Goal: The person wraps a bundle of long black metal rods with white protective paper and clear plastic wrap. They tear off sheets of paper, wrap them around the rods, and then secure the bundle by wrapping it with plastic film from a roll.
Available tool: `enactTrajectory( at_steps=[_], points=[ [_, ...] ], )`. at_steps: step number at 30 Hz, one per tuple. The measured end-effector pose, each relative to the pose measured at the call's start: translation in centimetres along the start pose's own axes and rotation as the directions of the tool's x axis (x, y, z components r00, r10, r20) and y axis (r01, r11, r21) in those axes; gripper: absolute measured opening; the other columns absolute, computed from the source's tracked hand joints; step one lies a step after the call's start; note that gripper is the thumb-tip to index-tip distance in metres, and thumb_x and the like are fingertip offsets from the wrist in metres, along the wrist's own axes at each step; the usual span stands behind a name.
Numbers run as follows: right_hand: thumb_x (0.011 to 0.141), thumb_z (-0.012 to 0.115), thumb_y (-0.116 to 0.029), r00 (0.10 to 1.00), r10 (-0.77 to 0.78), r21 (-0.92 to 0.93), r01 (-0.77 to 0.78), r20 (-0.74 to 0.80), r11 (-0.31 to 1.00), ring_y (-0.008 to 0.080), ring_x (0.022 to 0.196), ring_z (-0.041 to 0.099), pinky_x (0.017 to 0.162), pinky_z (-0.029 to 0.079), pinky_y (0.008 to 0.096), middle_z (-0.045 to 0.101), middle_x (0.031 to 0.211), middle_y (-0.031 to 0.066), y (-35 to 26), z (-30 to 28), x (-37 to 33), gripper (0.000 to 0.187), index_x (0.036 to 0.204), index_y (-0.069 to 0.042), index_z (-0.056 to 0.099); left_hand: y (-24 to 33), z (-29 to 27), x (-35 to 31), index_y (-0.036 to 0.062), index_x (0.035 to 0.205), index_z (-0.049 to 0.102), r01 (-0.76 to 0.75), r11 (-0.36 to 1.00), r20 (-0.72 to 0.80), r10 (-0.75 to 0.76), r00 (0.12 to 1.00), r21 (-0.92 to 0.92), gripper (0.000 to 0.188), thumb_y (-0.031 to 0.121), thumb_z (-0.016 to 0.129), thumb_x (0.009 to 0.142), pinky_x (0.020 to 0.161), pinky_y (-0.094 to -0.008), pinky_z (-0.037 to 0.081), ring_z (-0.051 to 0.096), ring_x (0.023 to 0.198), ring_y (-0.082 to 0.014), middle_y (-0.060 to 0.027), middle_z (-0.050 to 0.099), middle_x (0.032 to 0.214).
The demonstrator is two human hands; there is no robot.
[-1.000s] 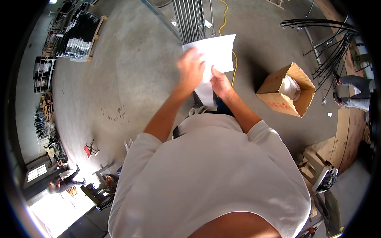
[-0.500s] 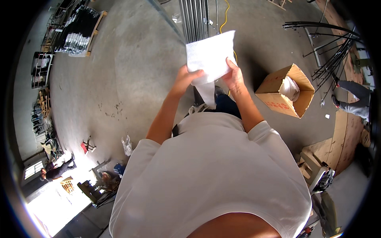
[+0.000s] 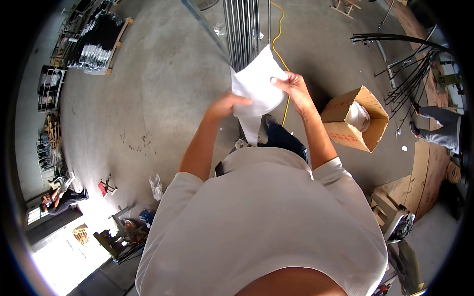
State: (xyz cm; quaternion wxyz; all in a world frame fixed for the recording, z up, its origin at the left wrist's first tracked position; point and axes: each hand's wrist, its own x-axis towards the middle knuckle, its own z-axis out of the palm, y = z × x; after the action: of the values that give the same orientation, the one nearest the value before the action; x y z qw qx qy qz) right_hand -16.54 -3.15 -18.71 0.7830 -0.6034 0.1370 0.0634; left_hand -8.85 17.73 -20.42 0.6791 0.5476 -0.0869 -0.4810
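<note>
A white sheet of soft wrapping material (image 3: 256, 84) is stretched between my two hands, with a loose strip hanging below it toward my legs. My left hand (image 3: 228, 104) grips its left edge, thumb on top and the fingers hidden beneath. On the right side, my right hand (image 3: 291, 86) pinches the sheet with the thumb over it. Right beyond the sheet runs a bundle of dark metal tubes (image 3: 241, 34), whose near ends the sheet covers. Whether the sheet touches the tubes I cannot tell.
An open cardboard box (image 3: 340, 126) holding a white roll (image 3: 358, 117) stands to my right. A yellow cable (image 3: 280, 29) runs along the floor beside the tubes. Black rods (image 3: 414, 74) rest on a rack at far right, near another person's legs (image 3: 442, 128). A wrapped pallet load (image 3: 96, 44) stands far left.
The sheet has tilted, its upper right part folding down and inward. My right hand has turned, its thumb moving left across the sheet. My left hand has shifted slightly down.
</note>
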Motion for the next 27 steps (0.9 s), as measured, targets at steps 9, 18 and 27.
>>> enactTrajectory(
  at_steps=[9,18,27],
  points=[
    [0.073,0.064,-0.005,0.975,-0.208,-0.124,0.198,-0.078,0.972,0.0114,0.074,0.054,0.069,0.045,0.0251,0.058,0.083,0.0043,-4.3,0.3,-3.0,0.028,0.097,0.003,0.052,-0.5,-0.3,0.6,-0.0008,0.118,0.044,-0.047,0.998,-0.061,0.050,0.997,0.045,0.064,0.005,0.068,0.059,0.089,-0.0317,0.037,0.049,0.102,-0.0213,-0.0103,0.054,0.110],
    [0.080,0.054,-0.008,0.834,-0.212,-0.059,0.212,-0.509,0.975,0.0126,0.073,0.054,0.067,0.044,0.0267,0.059,0.087,0.0075,3.9,2.5,2.1,0.026,0.103,0.004,0.051,-2.3,-3.2,1.2,-0.0032,0.112,0.049,0.174,0.980,0.010,-0.174,0.985,-0.101,0.054,0.006,0.064,0.061,0.088,-0.0342,0.039,0.052,0.099,-0.0240,-0.0111,0.055,0.108],
    [0.082,0.055,-0.026,0.805,-0.219,-0.202,0.126,-0.552,0.971,0.0182,0.065,0.057,0.061,0.045,0.0315,0.061,0.069,0.0111,3.9,2.6,0.8,0.031,0.087,0.005,0.058,-3.8,-3.7,1.5,-0.0072,0.109,0.049,0.194,0.958,0.004,-0.197,0.980,-0.209,0.048,0.012,0.063,0.066,0.085,-0.0365,0.042,0.055,0.094,-0.0263,-0.0158,0.057,0.103]
  ],
)
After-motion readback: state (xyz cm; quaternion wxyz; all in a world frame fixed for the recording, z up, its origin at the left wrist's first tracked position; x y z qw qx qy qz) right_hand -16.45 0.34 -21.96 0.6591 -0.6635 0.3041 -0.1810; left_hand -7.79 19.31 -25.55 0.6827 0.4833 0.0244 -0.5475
